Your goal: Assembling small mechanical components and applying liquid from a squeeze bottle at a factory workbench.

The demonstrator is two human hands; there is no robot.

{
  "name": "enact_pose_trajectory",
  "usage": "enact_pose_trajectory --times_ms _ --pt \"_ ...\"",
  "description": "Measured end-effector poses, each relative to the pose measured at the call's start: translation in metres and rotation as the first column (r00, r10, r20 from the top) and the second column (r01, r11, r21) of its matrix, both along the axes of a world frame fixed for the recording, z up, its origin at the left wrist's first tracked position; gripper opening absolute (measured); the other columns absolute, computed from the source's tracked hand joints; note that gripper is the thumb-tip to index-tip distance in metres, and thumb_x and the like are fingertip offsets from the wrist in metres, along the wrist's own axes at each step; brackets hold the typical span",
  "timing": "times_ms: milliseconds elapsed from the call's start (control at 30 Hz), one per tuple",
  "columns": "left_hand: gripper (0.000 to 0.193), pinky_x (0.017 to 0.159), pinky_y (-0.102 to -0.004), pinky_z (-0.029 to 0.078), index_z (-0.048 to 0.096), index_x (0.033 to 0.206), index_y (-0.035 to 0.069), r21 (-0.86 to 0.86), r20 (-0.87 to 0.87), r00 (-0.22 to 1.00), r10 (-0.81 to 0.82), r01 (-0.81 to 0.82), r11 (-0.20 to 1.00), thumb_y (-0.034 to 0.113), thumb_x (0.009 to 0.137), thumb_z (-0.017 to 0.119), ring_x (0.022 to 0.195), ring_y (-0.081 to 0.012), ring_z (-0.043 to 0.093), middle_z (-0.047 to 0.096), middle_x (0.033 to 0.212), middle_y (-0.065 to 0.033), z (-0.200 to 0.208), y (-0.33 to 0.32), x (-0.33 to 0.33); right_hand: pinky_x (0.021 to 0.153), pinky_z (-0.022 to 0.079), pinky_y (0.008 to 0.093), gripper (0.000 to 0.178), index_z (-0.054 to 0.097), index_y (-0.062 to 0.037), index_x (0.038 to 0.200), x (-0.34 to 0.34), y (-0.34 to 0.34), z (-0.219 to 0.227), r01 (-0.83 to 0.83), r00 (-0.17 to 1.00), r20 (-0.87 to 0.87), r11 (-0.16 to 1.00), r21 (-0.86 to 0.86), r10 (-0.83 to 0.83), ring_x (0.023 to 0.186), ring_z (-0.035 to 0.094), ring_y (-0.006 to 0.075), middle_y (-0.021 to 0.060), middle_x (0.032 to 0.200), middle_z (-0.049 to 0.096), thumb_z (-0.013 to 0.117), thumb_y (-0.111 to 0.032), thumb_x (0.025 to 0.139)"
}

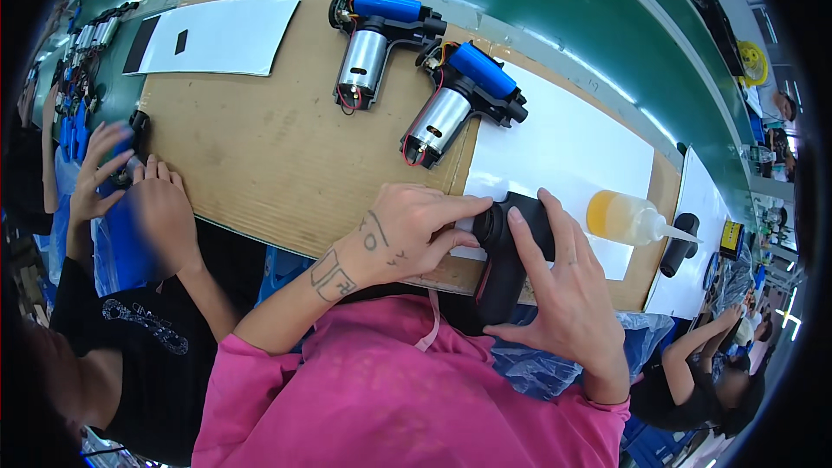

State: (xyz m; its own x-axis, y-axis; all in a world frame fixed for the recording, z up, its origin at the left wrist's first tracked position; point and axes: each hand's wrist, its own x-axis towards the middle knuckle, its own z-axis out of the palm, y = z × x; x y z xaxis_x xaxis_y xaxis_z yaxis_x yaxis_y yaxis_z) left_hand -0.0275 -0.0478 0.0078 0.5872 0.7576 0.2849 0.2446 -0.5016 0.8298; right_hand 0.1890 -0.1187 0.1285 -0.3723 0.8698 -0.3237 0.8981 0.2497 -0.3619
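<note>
My left hand (403, 234) comes in from the left with its thumb and fingers closed on the round end of a black pistol-shaped housing (498, 277). A small grey edge shows between those fingertips, too little to name. Curved around the housing's other side, my right hand (572, 295) holds it with fingers along the top and the thumb low by the handle. The housing sits at the table's near edge, handle toward me. Farther off lie two open pistol-shaped assemblies (362, 56) (438, 126), each with a silver motor, a blue cylinder and red wires.
A bottle of amber liquid (620, 217) lies on a white sheet (555, 147) at the right, its nozzle pointing right. Beyond it rests a black cylindrical part (679, 244). Another white sheet (225, 30) lies far left. At the left a co-worker's hands (160, 208) handle a dark part.
</note>
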Motion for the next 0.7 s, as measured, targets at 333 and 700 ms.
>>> enact_pose_trajectory --times_ms 333,700 --pt "0.040 0.062 -0.0329 0.056 0.078 0.112 0.008 -0.067 0.031 0.997 -0.072 0.074 0.995 0.009 0.073 0.086 0.067 -0.0253 0.071 0.075 0.082 -0.0103 -0.001 0.017 0.004 0.111 0.042 0.0590 0.106 0.042 0.0013 0.153 -0.010 0.002 -0.005 -0.006 0.997 0.070 0.998 -0.058 0.010 0.131 0.045 0.0581 0.0427 0.153 0.029 0.091 -0.026 0.063" --pt "0.042 0.061 -0.0310 0.057 0.077 0.113 0.003 0.022 0.071 0.988 -0.139 0.138 0.990 0.012 0.074 0.086 0.069 -0.0232 0.073 0.078 0.098 -0.0113 -0.006 0.018 0.006 0.105 0.047 0.0644 0.060 0.050 0.0094 0.144 -0.009 -0.002 -0.013 -0.090 0.986 0.143 0.995 0.041 0.083 0.127 0.050 0.0628 0.0486 0.151 0.031 0.061 -0.001 0.086"
